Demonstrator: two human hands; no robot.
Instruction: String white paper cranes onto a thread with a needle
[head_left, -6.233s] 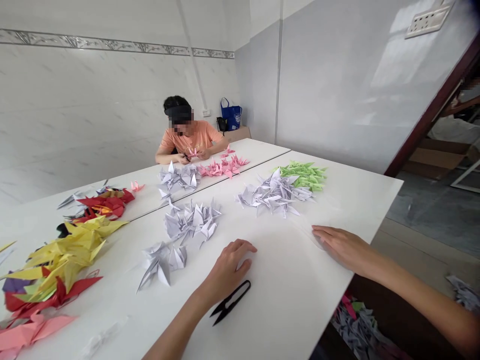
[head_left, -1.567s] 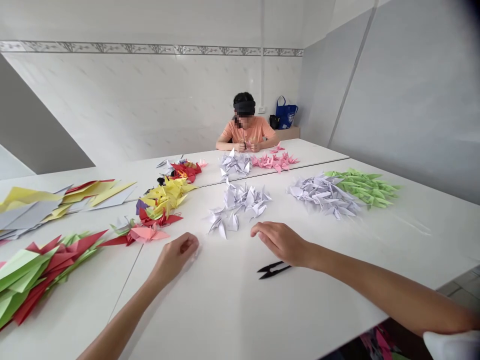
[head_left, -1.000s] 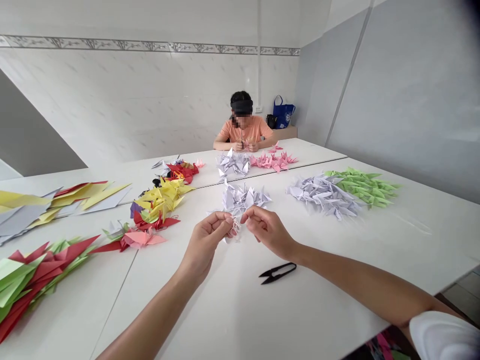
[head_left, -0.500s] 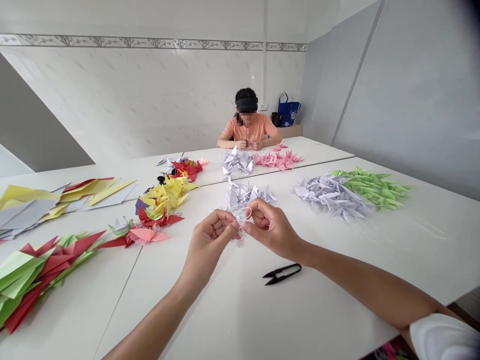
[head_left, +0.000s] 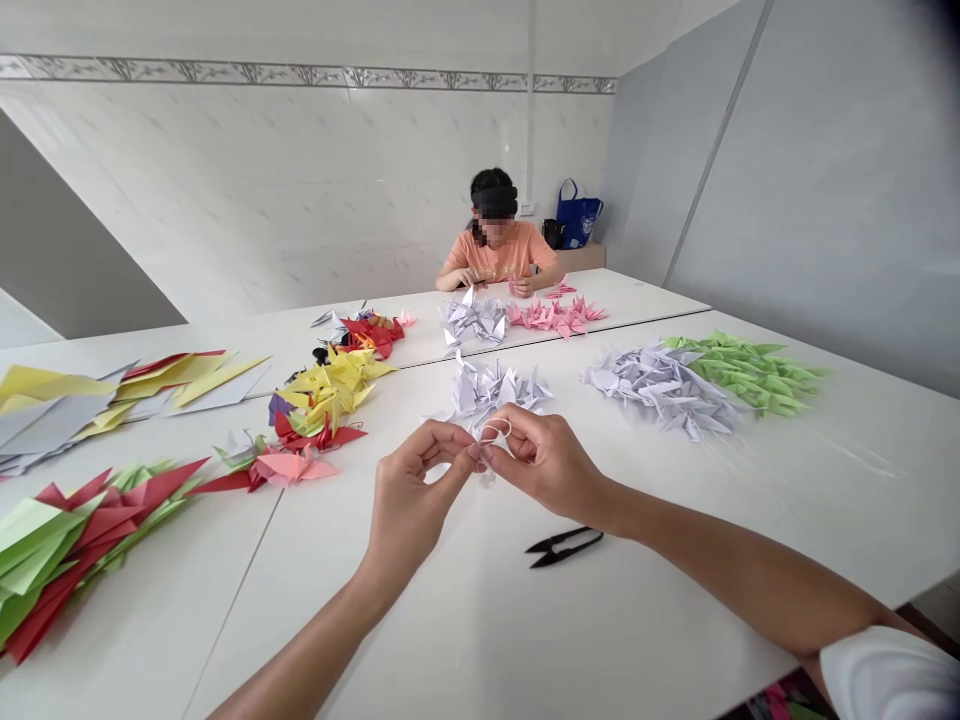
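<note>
My left hand [head_left: 426,465] and my right hand [head_left: 541,455] meet at the fingertips above the white table [head_left: 420,640]. Both pinch a thin white string [head_left: 496,424], which forms a small loop by the right index finger. Something clear hangs just under the fingertips, too small to make out. Straight behind my hands lies a pile of white paper cranes [head_left: 495,386], partly hidden by the fingers. A black pair of thread snips [head_left: 564,546] rests on the table below my right hand, its blades pointing left.
Across the table a person [head_left: 499,250] handles pink paper. Nearby are pink cranes [head_left: 559,315]. White cranes [head_left: 660,388] and green cranes [head_left: 750,370] lie right; yellow cranes [head_left: 337,385], folded red and green paper [head_left: 90,550] and flat sheets [head_left: 60,400] lie left.
The string loop by my right fingers looks wider and sits slightly lower. My hands stay together in nearly the same place. The person opposite has moved their hands apart.
</note>
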